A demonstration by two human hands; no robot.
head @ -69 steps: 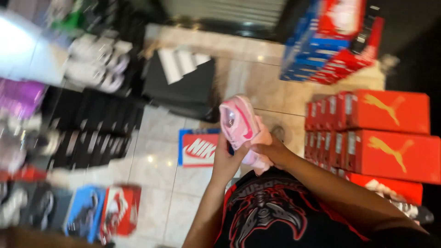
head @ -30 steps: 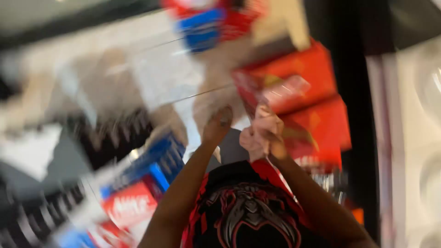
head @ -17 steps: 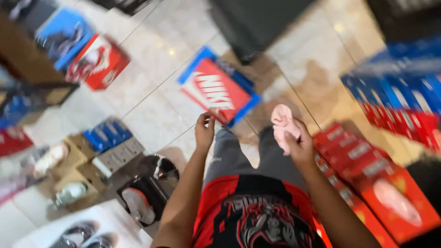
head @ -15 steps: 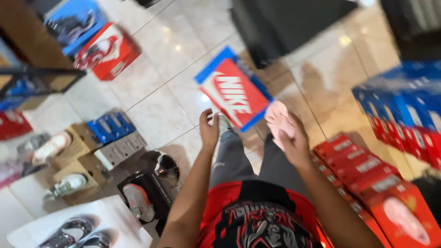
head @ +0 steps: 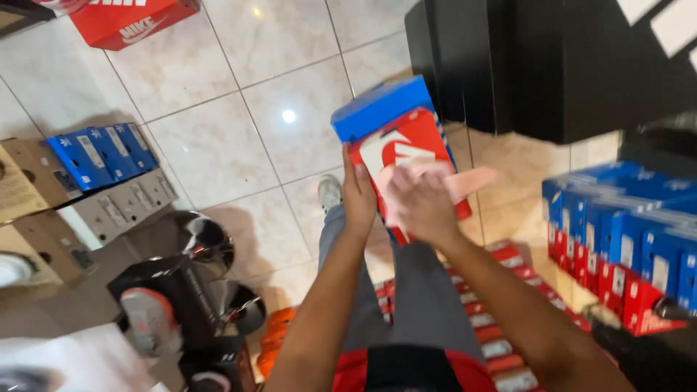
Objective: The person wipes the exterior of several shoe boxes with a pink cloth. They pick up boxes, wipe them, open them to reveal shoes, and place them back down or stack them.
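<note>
A red and blue shoe box (head: pixel 392 134) with a white logo lies tilted over the tiled floor just ahead of my legs. My left hand (head: pixel 358 199) grips its left edge, fingers stretched along the side. My right hand (head: pixel 420 207) is over the lid, holding a pale pink shoe (head: pixel 465 181) that is blurred by motion. The box's near end is hidden behind both hands. My grey trouser leg and one light shoe (head: pixel 330 192) show below the left hand.
A black cabinet (head: pixel 552 65) stands at the upper right. Stacked blue and red shoe boxes (head: pixel 624 239) fill the right side, more red boxes (head: pixel 501 327) lie by my legs. Blue boxes (head: pixel 102 152), grey boxes (head: pixel 123 207), cardboard cartons (head: pixel 29 189) and a black shoe display (head: pixel 174 305) crowd the left.
My view has swung down and closer to the red and blue box. My left hand has reached its edge, and my right hand has brought the pink shoe over the lid.
</note>
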